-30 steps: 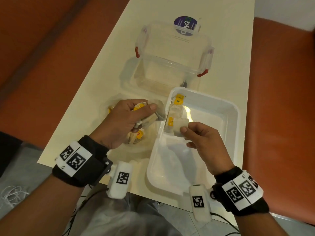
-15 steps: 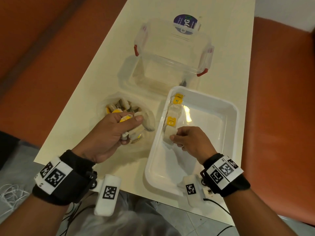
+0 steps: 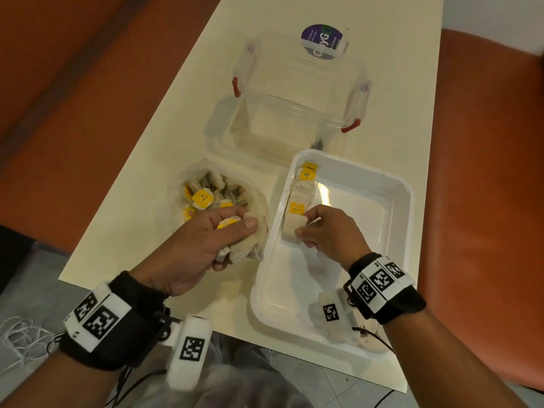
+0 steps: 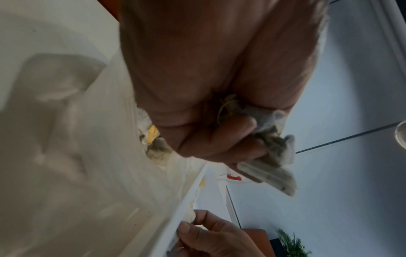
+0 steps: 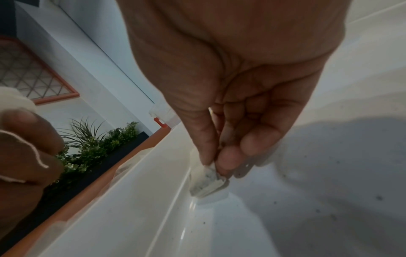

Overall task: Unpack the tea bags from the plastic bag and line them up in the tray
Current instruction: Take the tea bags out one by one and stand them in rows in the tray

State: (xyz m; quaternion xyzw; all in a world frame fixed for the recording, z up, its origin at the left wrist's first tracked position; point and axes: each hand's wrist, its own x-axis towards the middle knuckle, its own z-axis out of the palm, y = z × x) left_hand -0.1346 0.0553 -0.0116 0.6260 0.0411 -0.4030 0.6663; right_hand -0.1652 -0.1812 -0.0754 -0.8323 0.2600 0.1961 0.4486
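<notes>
A clear plastic bag [image 3: 259,201] of tea bags with yellow tags lies open on the table, left of the white tray [image 3: 368,184]. My left hand [image 3: 232,231] hovers over the bag's near edge and grips a bunch of tea bags [image 4: 272,151]. My right hand [image 3: 303,228] pinches one tea bag [image 3: 293,231] at the tray's left wall, low against the floor [image 5: 208,180]. Two more tea bags [image 3: 303,189] lie in a line along that wall, farther back.
A clear lidded container [image 3: 297,92] with red clips stands behind the tray and bag. The cream table [image 3: 147,184] is narrow, with orange floor on both sides. The tray's right part [image 3: 362,231] holds nothing. Wrist cables hang below the near table edge.
My right hand has carried its tea bag down and nearer, onto the tray floor behind the other two. My left hand has drawn back toward me with its bunch, uncovering the open bag.
</notes>
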